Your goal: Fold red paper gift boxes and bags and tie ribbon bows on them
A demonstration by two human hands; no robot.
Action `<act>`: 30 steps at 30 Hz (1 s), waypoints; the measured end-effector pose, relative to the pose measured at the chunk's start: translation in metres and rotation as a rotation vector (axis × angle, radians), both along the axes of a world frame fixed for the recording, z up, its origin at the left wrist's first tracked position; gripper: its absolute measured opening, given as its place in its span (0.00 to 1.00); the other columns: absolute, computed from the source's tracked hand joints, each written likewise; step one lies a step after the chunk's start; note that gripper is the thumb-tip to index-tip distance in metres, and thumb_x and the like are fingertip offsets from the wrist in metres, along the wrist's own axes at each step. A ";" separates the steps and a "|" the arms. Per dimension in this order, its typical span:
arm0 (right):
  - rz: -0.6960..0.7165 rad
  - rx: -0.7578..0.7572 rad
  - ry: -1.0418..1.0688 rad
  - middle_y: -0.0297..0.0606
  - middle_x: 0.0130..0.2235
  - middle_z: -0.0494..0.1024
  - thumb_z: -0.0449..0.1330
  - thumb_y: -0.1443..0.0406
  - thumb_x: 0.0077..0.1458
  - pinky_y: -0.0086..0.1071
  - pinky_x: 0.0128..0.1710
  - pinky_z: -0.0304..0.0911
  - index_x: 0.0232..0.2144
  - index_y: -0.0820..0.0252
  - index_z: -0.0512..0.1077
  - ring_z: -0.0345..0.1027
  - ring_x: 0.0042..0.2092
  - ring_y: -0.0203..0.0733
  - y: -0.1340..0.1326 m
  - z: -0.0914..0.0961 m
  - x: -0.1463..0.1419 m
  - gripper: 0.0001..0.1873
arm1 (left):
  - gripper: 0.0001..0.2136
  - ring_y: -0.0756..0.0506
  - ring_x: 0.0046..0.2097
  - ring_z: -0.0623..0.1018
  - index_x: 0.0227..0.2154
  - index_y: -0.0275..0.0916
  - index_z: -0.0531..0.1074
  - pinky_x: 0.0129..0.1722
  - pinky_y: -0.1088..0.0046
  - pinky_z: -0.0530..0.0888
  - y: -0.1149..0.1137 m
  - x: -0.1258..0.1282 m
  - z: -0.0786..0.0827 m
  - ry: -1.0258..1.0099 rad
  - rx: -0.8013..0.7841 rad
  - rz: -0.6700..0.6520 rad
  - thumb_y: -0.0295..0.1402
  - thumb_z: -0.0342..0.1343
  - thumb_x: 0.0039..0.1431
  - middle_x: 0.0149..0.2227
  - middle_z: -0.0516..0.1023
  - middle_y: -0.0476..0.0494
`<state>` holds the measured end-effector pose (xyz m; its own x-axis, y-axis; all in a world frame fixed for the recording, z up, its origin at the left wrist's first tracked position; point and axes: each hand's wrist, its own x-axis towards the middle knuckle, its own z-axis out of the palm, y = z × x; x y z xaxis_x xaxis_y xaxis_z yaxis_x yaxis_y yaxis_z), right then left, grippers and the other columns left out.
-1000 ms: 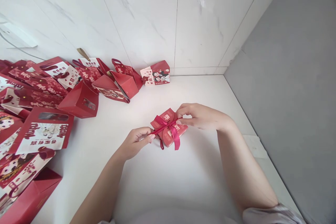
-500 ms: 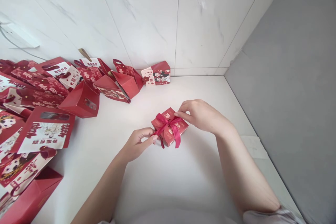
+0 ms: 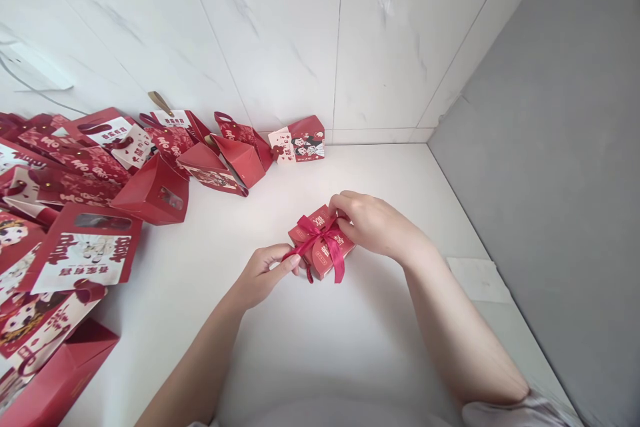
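Observation:
A small red gift box (image 3: 323, 263) with pale lettering lies on the white table, a dark pink ribbon (image 3: 335, 255) tied across its top in a bow. My left hand (image 3: 267, 273) is at the box's left corner, thumb and forefinger pinched on a ribbon end. Over the far right side of the box, my right hand (image 3: 367, 221) has its fingers curled and closed on part of the bow. Its fingertips hide the box's right corner. A short dark red cord pokes out at the lower left of the box.
Many red gift boxes (image 3: 150, 190) with printed fronts and handles crowd the left side. One printed box (image 3: 309, 140) stands against the marbled tile wall (image 3: 280, 33). A grey panel (image 3: 560, 167) borders the white table (image 3: 300, 360) on the right.
My right hand has moved slightly left and curled its fingers further over the bow. My left hand and the box stay nearly in place.

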<state>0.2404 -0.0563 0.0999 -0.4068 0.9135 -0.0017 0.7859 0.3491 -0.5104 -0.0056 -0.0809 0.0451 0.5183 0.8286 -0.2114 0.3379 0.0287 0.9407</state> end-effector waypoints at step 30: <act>0.278 -0.635 0.872 0.41 0.48 0.77 0.57 0.60 0.60 0.35 0.45 0.66 0.55 0.57 0.68 0.72 0.44 0.39 0.018 -0.010 0.022 0.20 | 0.16 0.46 0.38 0.75 0.26 0.36 0.70 0.44 0.70 0.68 0.002 0.005 -0.011 -0.077 -0.010 0.108 0.42 0.48 0.65 0.31 0.76 0.45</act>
<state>0.2620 -0.0387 0.0897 -0.6870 0.7249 -0.0500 0.0061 -0.0630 -0.9980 -0.0004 -0.0791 0.0344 0.4415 0.8783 -0.1834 0.2592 0.0709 0.9632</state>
